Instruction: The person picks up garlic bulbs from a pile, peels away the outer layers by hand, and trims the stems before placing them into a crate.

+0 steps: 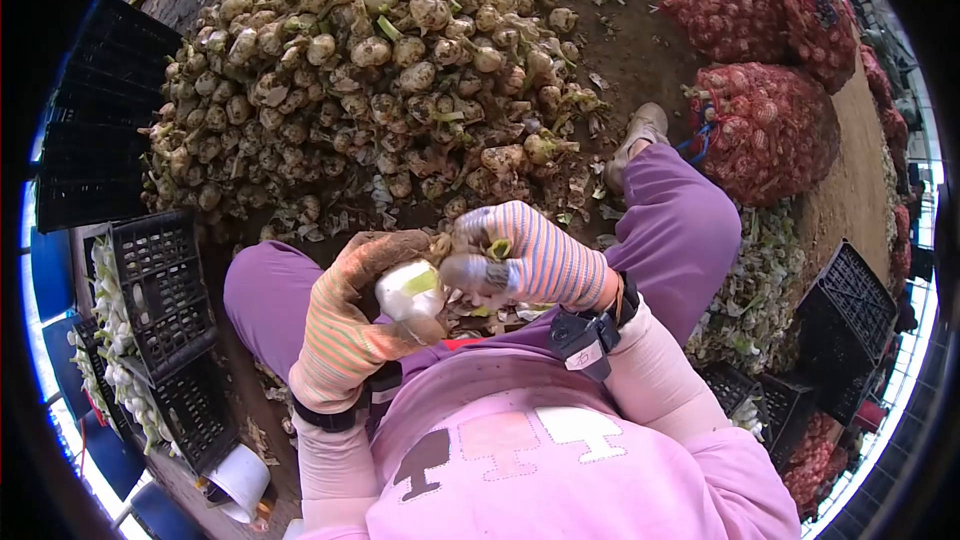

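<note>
In the head view, my left hand [362,315], in a striped, soiled work glove, is wrapped round a white bulb [412,290] with a pale green patch. It looks like an onion or a garlic bulb. Just to its right, my right hand [515,255], in a striped glove with grey-stained fingers, is closed with its fingertips bent toward the bulb. A greenish-brown piece of peel [498,248] pokes out between those fingers. Their far side is hidden. Below the hands, loose peel scraps [482,312] lie over my lap.
A large heap of dirty bulbs [370,90] covers the floor ahead. Black crates [160,285] with white bulbs stand at left, near a white bucket [240,480]. Full red mesh sacks [765,130] and a heap of peelings [755,280] lie at right, with another black crate [850,300].
</note>
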`<state>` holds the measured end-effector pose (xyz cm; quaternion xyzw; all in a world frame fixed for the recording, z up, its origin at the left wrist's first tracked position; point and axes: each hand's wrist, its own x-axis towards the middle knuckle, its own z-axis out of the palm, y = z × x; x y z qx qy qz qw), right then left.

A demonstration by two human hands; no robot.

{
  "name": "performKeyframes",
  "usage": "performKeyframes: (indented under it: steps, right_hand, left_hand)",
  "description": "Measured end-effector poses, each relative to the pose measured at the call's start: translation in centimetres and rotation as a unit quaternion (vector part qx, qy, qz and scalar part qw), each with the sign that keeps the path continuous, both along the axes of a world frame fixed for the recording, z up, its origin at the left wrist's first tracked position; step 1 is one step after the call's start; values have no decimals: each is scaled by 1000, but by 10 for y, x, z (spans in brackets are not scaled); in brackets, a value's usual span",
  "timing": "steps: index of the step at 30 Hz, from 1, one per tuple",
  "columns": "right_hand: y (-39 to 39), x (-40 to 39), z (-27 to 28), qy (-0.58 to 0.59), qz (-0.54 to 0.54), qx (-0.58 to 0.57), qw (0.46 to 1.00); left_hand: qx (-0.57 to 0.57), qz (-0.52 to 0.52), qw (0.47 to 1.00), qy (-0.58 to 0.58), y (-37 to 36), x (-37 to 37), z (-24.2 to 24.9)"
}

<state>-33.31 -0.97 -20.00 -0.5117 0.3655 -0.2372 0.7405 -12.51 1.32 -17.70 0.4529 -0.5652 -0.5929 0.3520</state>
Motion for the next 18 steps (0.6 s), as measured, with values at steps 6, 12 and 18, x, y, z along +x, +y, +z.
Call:
performKeyframes:
  steps: [6, 12, 18]
  right_hand:
    - [2, 3, -5, 58, 27, -81, 995]
    - [-1, 1, 6, 9, 21, 45, 999]
    - [10, 18, -15, -181, -134, 103, 969]
  left_hand:
    - [-82, -27, 993, -86, 0, -1, 2]
    - [33, -22, 999, 6, -1, 8, -2]
    - [118, 13, 963, 241, 4, 11, -20]
